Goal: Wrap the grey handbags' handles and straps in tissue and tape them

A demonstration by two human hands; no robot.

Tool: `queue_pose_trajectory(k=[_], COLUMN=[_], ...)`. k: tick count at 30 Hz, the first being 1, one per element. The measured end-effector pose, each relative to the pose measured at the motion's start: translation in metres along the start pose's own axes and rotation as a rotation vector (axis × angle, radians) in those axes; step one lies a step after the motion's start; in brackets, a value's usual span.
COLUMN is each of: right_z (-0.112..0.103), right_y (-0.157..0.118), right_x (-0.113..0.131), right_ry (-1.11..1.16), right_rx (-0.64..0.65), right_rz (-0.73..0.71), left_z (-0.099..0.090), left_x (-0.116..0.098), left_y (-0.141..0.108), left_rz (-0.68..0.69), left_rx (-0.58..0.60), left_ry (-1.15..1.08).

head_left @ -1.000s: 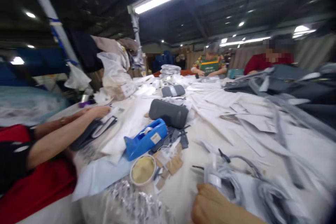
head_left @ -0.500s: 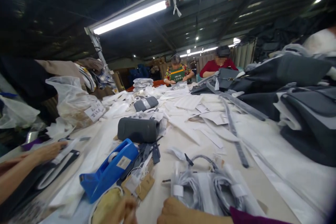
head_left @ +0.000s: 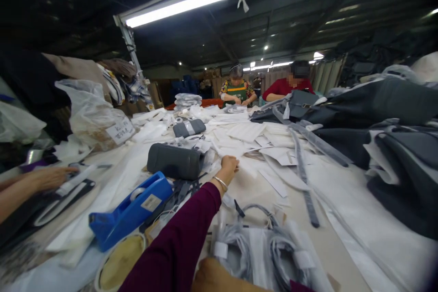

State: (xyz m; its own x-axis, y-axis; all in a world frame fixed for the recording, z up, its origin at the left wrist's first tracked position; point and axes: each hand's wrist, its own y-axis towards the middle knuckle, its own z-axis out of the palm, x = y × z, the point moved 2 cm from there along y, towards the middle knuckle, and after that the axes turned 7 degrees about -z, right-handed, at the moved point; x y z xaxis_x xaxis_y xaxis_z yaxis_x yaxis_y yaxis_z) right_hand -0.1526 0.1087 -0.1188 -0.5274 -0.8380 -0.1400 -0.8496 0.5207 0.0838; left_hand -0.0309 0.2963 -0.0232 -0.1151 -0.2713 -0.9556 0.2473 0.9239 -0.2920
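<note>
My left hand (head_left: pixel 230 164) is stretched forward over the table, a bangle at its wrist and a purple sleeve behind. Its fingers are curled at the loose white sheets (head_left: pixel 249 169); whether they pinch one is hard to see. Low in the frame, my right hand (head_left: pixel 214 276) is closed beside grey straps coiled and bound (head_left: pixel 236 248) with clear wrapping. What it holds, if anything, is hidden. A rolled dark grey case (head_left: pixel 174 162) lies just left of my left hand. The blue tape dispenser (head_left: pixel 132 212) stands left of my sleeve, with a round tan-topped container (head_left: pixel 123 260) below it.
Dark grey bags (head_left: pixel 404 169) are heaped on the right. A long wrapped strap (head_left: pixel 304 180) lies near them. At left, a co-worker's hands (head_left: pixel 51 178) handle a dark strap beside a labelled plastic bag (head_left: pixel 96 118). Two people (head_left: pixel 237 89) work at the far end.
My left hand has gone from beside the round container forward to the white sheets. My right hand stays low, slightly lower and further left in view. The view has tilted a little.
</note>
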Motion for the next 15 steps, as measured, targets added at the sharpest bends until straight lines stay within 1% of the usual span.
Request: queue_pose_trajectory(k=[1,2,3,5,7,8,10,12,13,15], right_z=[-0.004,-0.01,-0.017,-0.035,-0.048,-0.053,-0.06,-0.067,-0.071,-0.08], right_y=[-0.002,-0.005,-0.009,-0.016,-0.02,-0.021,-0.021,-0.022,-0.023,-0.025], right_x=[0.004,0.009,0.013,0.017,0.017,0.015,0.012,0.009,0.008,0.005], right_ry=[0.019,0.043,0.065,0.1,0.118,0.125,0.133,0.159,0.181,0.24], right_rx=[-0.016,-0.046,-0.083,-0.138,-0.109,-0.074,-0.012,0.022,0.023,0.004], right_rz=[-0.006,-0.011,-0.009,-0.005,-0.005,0.004,0.024,0.026,0.014,-0.019], left_z=[-0.006,-0.017,-0.032,-0.074,-0.122,-0.147,-0.19,-0.224,-0.235,-0.25], left_x=[-0.007,-0.015,-0.023,-0.035,-0.04,-0.037,-0.018,0.015,0.036,0.078], left_y=[-0.004,-0.011,-0.02,-0.047,-0.087,-0.111,-0.161,-0.208,-0.228,-0.26], left_rz=[0.022,0.043,0.067,0.114,0.263,0.311,0.347,0.292,0.243,0.11], left_rx=[-0.023,-0.04,-0.047,-0.03,0.128,0.165,0.194,0.132,0.097,0.041], left_ry=[-0.042,-0.084,-0.123,-0.183,-0.151,-0.126,-0.083,-0.109,-0.146,-0.23])
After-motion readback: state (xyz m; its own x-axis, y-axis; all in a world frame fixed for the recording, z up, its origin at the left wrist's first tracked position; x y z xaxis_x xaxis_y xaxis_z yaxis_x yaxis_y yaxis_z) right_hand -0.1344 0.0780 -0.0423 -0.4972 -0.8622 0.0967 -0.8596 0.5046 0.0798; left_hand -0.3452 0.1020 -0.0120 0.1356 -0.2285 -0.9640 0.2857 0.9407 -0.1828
